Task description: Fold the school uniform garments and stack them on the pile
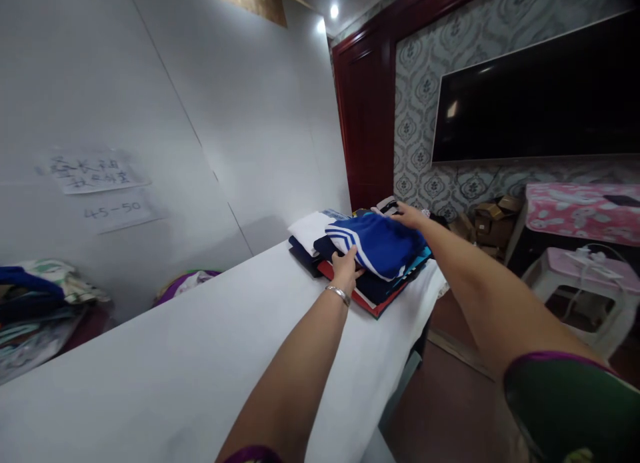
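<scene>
A folded blue garment (pixel 383 240) with white stripes along one edge lies on top of a stack of folded clothes on the white table. My left hand (pixel 345 266), a silver bangle on its wrist, grips the striped near-left edge, its fingers partly hidden by the cloth. At the far right edge of the same garment is my right hand (pixel 411 218), closed on the cloth with its fingertips partly hidden. Under it show a dark navy garment (pixel 377 290) and a red one (pixel 367 306). Left of these, a white folded garment (pixel 311 231) rests on dark cloth.
The long white table (pixel 200 356) runs beside a pale partition (pixel 240 116) with paper notes. More clothes (pixel 40 310) lie beyond its left edge. On the right are a pink-topped stool (pixel 590 263) with a cable, cardboard boxes (pixel 490 226) and a wall-mounted television (pixel 540 96).
</scene>
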`<state>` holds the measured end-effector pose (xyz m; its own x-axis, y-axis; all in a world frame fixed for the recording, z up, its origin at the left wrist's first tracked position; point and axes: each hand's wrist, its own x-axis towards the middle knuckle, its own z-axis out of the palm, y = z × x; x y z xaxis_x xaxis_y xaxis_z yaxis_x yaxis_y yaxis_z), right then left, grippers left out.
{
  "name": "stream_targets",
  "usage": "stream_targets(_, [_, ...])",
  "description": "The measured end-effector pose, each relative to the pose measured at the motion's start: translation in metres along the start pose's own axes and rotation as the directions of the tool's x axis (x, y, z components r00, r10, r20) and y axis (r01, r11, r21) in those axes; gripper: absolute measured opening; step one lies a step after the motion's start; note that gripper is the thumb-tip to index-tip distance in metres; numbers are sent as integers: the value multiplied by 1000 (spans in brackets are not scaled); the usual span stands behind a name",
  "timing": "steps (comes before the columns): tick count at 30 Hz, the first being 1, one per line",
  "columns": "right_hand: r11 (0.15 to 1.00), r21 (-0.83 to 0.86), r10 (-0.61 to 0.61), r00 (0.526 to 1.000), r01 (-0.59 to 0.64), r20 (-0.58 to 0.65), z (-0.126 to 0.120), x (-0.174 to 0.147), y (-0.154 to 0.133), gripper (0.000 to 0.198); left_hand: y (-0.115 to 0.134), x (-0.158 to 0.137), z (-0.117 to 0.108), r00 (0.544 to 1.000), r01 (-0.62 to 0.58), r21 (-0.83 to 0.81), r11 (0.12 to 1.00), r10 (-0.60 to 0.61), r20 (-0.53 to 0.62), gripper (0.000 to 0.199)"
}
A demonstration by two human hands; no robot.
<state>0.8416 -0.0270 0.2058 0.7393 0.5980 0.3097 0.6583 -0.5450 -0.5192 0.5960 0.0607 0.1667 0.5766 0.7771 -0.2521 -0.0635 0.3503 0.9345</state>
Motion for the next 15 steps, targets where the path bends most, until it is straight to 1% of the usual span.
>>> stream_targets(2, [1000,-8,-7,999,7,49,26,-6,8,54,1,2,-6,997,46,55,997,-49,57,80])
stream_targets(3, [1000,-17,-8,998,9,67,36,-9,10,51,4,4,-11,995,56,88,995,-63,77,84])
stream_targets(5, [999,-30,-9,996,12,85,47,-12,13,53,12,10,-19,994,47,148,988,-61,94,81])
stream_targets(8, [999,-28,-36,995,39,95,46,-10,13,58,26,23,-23,995,18,212,977,-37,88,72])
stream_targets(10, [997,-22,-66,994,68,91,40,-8,7,61,33,34,-21,999,-7,249,969,-4,44,69])
stream_targets(12, [994,-15,-104,991,105,82,36,-4,-4,63,37,47,-16,999,-31,286,958,36,-11,69])
stream_targets(15, [982,-9,-187,977,189,104,37,0,-33,68,37,68,-11,994,-50,325,944,79,-77,69])
